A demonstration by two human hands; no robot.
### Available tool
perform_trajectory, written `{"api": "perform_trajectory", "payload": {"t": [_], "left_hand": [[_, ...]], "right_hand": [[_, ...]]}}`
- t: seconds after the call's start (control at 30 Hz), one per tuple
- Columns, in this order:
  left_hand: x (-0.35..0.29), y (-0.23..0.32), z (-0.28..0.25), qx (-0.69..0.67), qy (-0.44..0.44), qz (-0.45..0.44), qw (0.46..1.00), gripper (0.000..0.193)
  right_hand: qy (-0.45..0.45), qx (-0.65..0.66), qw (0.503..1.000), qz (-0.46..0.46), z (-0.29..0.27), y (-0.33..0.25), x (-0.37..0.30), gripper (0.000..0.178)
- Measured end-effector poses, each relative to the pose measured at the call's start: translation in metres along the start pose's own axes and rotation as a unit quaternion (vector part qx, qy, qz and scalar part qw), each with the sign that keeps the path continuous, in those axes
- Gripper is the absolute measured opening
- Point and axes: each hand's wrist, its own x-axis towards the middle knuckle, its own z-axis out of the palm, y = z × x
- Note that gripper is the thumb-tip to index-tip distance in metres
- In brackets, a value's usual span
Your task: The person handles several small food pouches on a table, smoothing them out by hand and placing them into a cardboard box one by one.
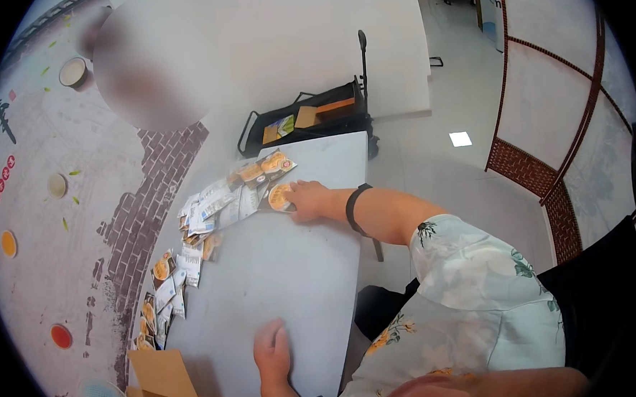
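Observation:
My right hand [308,201] reaches across the white table [265,280]. Its fingers close on the edge of a flat packet [280,197] with a round yellow food picture, at the near end of a row of packets. More such packets [266,169] lie just beyond it. Several packets with white backs [214,200] overlap in a heap to the left. Lower down, another loose group of packets [168,289] trails along the table's wall side. My left hand [271,348] rests on the table top, away from the packets; blur hides how its fingers are held.
An open cardboard box [162,375] stands at the lower left. Beyond the table's far end is a black folding wagon [313,112] with cartons in it. A painted wall [81,211] borders the table on the left. A folding screen [543,100] stands at the right.

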Motion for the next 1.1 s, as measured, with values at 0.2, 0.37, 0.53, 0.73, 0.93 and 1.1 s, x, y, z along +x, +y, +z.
{"api": "perform_trajectory", "payload": {"t": [0.2,0.37,0.53,0.73,0.93,1.1], "left_hand": [[-0.002,0.011,0.0,-0.004,0.009,-0.017,1.0,0.023],[-0.006,0.006,-0.006,0.079,0.041,0.064,0.994,0.024],[-0.005,0.007,-0.008,0.154,0.054,0.154,0.974,0.041],[0.003,0.028,-0.004,0.229,-0.175,0.116,0.95,0.083],[-0.004,0.014,0.001,0.251,-0.164,0.077,0.951,0.087],[-0.005,0.027,0.001,0.267,-0.17,0.027,0.948,0.087]], "right_hand": [[-0.038,0.023,0.996,-0.077,-0.01,-0.016,-0.022,0.064],[-0.089,0.07,0.965,-0.236,-0.001,-0.053,-0.064,0.063],[-0.071,0.088,0.906,-0.408,0.032,-0.091,-0.11,0.07],[-0.055,0.059,0.897,-0.434,0.041,-0.11,-0.146,0.072],[-0.016,0.076,0.915,-0.397,0.046,-0.092,-0.189,0.093],[-0.036,0.065,0.918,-0.39,0.044,-0.091,-0.197,0.099]]}}
